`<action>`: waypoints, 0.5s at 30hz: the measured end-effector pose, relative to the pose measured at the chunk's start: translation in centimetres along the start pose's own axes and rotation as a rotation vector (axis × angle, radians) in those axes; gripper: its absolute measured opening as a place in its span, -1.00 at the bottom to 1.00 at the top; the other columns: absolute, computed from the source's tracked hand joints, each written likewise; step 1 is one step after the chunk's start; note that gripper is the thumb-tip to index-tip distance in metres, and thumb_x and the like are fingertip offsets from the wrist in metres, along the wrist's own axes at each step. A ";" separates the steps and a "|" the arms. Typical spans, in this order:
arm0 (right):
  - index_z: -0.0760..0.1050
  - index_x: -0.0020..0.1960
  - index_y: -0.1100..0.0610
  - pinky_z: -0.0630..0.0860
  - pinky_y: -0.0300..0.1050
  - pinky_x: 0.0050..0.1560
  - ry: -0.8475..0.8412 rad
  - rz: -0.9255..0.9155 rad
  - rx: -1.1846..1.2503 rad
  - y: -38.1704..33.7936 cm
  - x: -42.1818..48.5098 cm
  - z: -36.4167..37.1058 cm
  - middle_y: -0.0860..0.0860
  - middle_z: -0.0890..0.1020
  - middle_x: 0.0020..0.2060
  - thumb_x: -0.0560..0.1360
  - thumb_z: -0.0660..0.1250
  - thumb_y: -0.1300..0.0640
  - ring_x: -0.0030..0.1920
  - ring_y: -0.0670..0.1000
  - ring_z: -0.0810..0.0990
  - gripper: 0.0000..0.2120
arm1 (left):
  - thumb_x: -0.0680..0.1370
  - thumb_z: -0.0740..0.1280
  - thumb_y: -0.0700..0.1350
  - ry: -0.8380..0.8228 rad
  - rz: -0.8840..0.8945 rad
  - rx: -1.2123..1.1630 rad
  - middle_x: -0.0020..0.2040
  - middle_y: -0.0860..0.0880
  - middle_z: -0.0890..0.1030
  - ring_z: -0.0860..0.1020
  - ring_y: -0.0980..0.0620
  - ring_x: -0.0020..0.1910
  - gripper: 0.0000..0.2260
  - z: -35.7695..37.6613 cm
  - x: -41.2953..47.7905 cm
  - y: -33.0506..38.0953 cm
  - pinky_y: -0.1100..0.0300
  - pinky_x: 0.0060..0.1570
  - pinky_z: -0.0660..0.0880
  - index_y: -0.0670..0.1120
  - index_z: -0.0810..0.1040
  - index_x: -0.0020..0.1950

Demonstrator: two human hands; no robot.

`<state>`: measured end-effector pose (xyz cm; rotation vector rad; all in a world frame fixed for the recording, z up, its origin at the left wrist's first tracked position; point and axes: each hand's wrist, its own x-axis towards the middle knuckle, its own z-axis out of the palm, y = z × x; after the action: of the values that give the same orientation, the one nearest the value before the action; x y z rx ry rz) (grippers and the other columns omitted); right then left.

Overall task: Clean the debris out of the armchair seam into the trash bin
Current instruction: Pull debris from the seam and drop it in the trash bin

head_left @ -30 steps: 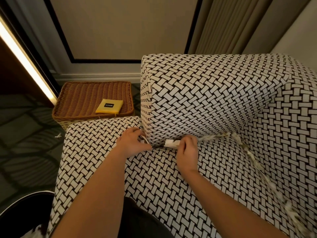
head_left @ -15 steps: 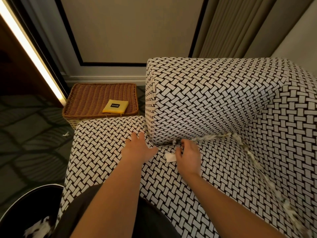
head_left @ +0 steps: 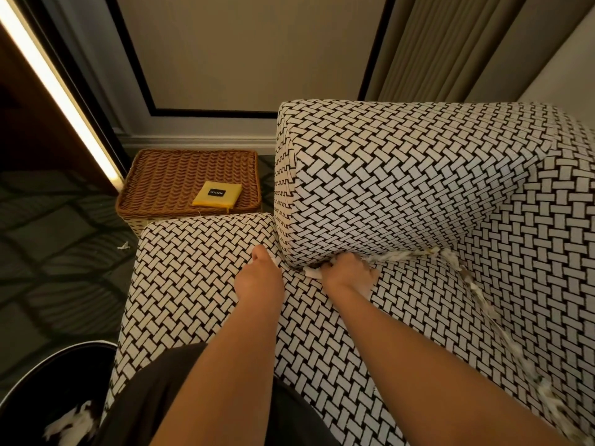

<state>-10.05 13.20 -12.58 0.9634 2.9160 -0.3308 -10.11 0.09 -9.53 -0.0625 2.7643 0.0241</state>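
Looking down on a black-and-white basket-weave upholstered armchair (head_left: 199, 284), both bare forearms stretched out over its seat. At the seam (head_left: 301, 266) between seat and upright padded side, the right hand (head_left: 349, 275), knuckles up, fingers curled down into the crease and touching a small flat white paper scrap (head_left: 314, 272) poking out on their left; impossible to tell whether pinched or merely covered. Just beside it, the left hand (head_left: 257, 276), resting on the seat close to the front corner of the padded side, fingers together and pointing forward, relaxed, with nothing seen in its hold. Past the right hand, shredded white paper debris (head_left: 399, 255) lodged along the same seam as far as the inner corner, then trailing on down the seam on the right side toward the bottom edge of the view. On the floor at lower left, a round black trash bin (head_left: 54, 381), just beside the seat's front corner and well apart from both hands, with white shreds (head_left: 70, 424) already lying inside. One stray white shred (head_left: 123, 246) on the dark patterned carpet (head_left: 58, 268), between bin and a brown woven wicker basket (head_left: 167, 175). Basket near the wall, just beside the armchair, a flat yellow packet (head_left: 217, 194) with a black label lying on its top
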 end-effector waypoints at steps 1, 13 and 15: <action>0.54 0.03 0.08 0.29 -0.05 0.09 -0.004 0.002 0.000 0.0 0.1 -0.1 0.03 0.60 0.00 0.49 0.25 -0.05 0.06 0.04 0.51 -0.75 | 0.60 0.15 -0.10 0.001 -0.008 -0.063 -0.05 -0.08 0.45 0.42 0.03 -0.31 -0.61 -0.1 0.0 0.1 0.21 -0.48 0.30 -0.22 0.15 0.36; 0.49 0.12 0.24 0.25 -0.04 0.16 0.172 -0.047 0.267 1.5 -0.4 1.0 0.14 0.50 0.09 0.54 0.20 0.21 0.11 0.13 0.46 -0.79 | 0.57 0.19 -0.18 -0.034 -0.002 -0.259 0.14 -0.16 0.53 0.52 -0.09 0.11 -0.43 -0.6 0.1 0.3 0.14 -0.10 0.41 -0.18 -0.06 0.48; 0.49 0.10 0.28 0.28 -0.03 0.14 0.204 -0.046 0.389 1.7 -0.5 1.0 0.17 0.48 0.08 0.54 0.19 0.26 0.05 0.15 0.48 -0.81 | 0.57 0.20 -0.18 -0.031 0.005 -0.265 0.14 -0.16 0.53 0.51 -0.10 0.12 -0.43 -0.6 0.2 0.2 0.13 -0.06 0.42 -0.18 -0.04 0.47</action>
<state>-8.62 14.06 -13.80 1.0261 3.1280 -0.8779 -10.51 0.31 -9.05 -0.1242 2.7135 0.3892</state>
